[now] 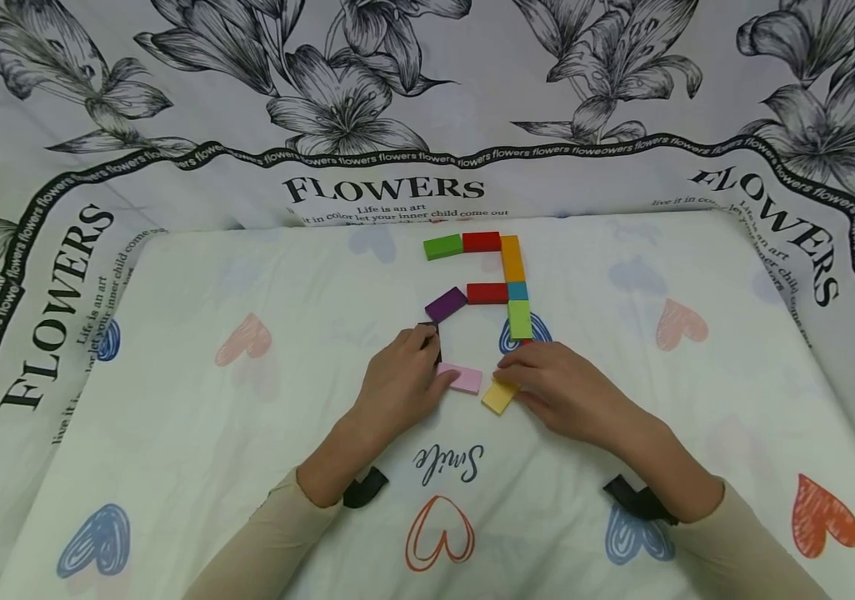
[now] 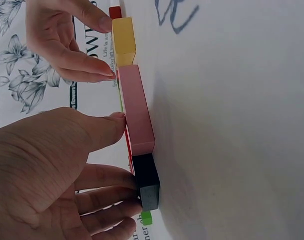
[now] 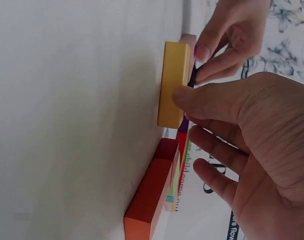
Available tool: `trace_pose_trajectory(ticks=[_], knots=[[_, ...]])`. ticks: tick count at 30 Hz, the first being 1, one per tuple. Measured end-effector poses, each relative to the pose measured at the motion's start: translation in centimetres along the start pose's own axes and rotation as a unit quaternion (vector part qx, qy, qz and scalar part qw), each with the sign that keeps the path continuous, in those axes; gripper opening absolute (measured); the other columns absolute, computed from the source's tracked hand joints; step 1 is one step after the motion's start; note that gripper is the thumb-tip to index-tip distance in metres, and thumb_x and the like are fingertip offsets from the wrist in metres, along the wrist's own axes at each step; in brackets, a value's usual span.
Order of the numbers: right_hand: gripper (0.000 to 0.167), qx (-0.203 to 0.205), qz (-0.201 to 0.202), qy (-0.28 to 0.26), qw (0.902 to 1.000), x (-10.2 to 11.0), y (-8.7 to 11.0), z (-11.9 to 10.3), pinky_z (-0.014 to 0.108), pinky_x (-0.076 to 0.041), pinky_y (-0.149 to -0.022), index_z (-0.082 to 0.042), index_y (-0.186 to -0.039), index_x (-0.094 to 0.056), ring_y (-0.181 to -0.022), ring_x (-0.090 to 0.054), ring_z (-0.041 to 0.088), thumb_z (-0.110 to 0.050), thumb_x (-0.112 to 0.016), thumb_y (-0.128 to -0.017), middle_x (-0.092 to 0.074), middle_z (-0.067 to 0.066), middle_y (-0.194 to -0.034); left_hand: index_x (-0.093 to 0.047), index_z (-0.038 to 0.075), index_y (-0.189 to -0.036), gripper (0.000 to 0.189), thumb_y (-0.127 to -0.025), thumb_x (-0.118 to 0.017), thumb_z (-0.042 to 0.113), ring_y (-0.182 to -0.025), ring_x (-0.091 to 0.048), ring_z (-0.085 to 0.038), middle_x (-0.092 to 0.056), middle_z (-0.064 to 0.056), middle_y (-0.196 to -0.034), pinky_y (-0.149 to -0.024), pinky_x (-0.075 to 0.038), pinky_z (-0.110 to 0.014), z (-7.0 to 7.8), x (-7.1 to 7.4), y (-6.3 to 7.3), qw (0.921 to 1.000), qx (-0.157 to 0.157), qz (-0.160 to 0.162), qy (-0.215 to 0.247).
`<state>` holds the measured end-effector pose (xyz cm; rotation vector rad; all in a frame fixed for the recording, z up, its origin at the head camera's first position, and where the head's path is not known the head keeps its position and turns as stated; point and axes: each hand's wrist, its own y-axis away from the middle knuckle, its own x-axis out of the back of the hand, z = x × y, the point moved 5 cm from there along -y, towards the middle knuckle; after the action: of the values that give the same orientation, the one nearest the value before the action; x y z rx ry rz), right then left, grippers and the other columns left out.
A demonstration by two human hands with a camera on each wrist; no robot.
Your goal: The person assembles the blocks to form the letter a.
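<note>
My left hand rests against the near-left part of a ring of coloured blocks. Its thumb touches the pink block, and its fingertips lie against the black block, mostly covered in the head view. My right hand pinches a yellow block between thumb and forefinger. That block sits tilted beside the pink one. A red block lies close to the right hand, mostly hidden under it in the head view. The purple block lies aslant just beyond my left fingers.
Further back, a green block, a red one and an orange one form a corner. A blue block, a light green block and another red block adjoin it. All lie on a white printed cloth.
</note>
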<state>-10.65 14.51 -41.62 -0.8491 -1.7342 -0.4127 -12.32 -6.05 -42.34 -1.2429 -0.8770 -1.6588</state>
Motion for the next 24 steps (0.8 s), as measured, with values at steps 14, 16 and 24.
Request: trace_pose_trajectory(ticks=[14,16,24], knots=[[0.029,-0.014,-0.044,0.015,0.9988,-0.20,-0.76,0.60,0.046,-0.057,-0.107,-0.013,-0.118,-0.081,-0.116,-0.070,0.025,-0.011,-0.085,-0.089,-0.077,0.004,-0.118,-0.068,0.001,-0.139,0.060,-0.098,-0.074,0.044,-0.135,-0.062,-0.028,-0.063,-0.013,-0.146,-0.109,-0.058,-0.040,-0.08,-0.12,0.08,1.0000,0.000,0.003,-0.009],[0.031,-0.012,-0.049,0.018,0.9986,-0.18,-0.75,0.67,0.046,-0.058,-0.106,-0.013,-0.118,-0.081,-0.114,-0.070,0.025,-0.012,-0.087,-0.087,-0.077,0.004,-0.117,-0.068,0.001,-0.140,0.060,-0.098,-0.074,0.044,-0.135,-0.062,-0.028,-0.062,-0.013,-0.146,-0.108,-0.059,-0.040,-0.05,-0.14,0.04,0.9999,-0.004,0.001,-0.010],[0.032,0.012,-0.056,0.038,0.9976,-0.05,-0.91,0.93,0.045,-0.058,-0.105,-0.014,-0.115,-0.081,-0.111,-0.070,0.025,-0.014,-0.090,-0.085,-0.078,0.004,-0.113,-0.066,0.001,-0.141,0.061,-0.099,-0.073,0.045,-0.137,-0.061,-0.029,-0.062,-0.014,-0.147,-0.109,-0.058,-0.041,-0.09,-0.10,-0.14,0.9999,-0.001,-0.005,-0.011]])
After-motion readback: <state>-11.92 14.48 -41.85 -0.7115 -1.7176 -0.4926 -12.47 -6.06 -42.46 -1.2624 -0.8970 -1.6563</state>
